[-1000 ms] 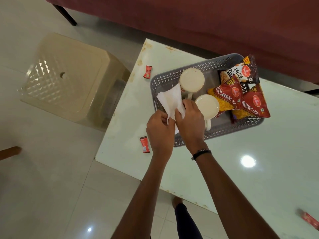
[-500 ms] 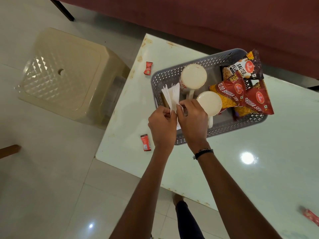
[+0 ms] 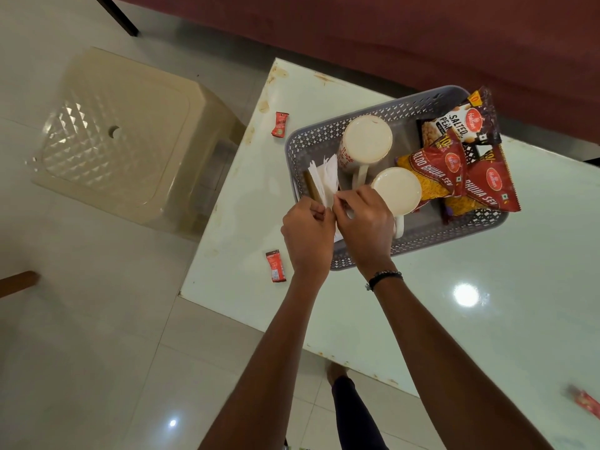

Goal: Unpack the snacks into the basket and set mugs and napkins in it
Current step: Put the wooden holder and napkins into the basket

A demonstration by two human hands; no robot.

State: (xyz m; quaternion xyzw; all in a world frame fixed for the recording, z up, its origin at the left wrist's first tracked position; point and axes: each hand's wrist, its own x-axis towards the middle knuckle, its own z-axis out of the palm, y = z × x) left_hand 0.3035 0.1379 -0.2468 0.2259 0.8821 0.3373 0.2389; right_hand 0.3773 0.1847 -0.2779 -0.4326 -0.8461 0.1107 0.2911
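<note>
A grey perforated basket point(image 3: 373, 108) stands on the pale table. Two cream mugs sit upside down in it, one further back point(image 3: 367, 141) and one nearer point(image 3: 396, 190). Red snack packets point(image 3: 454, 164) and a dark salted-peanuts packet point(image 3: 464, 125) fill its right end. White napkins point(image 3: 324, 178) stand on edge against the basket's left wall. My left hand point(image 3: 308, 232) and my right hand point(image 3: 365, 228) meet at the napkins' lower edge, both pinching them. The lower part of the napkins is hidden by my fingers.
Small red sachets lie on the table: one point(image 3: 280, 124) left of the basket, one point(image 3: 276, 265) near the front edge, another point(image 3: 587, 404) far right. A beige plastic stool point(image 3: 123, 141) stands left of the table. A maroon sofa point(image 3: 422, 37) runs behind.
The napkin was spread flat above the basket's left end; now it stands folded and lower, inside against the left wall. Both hands stayed together on it.
</note>
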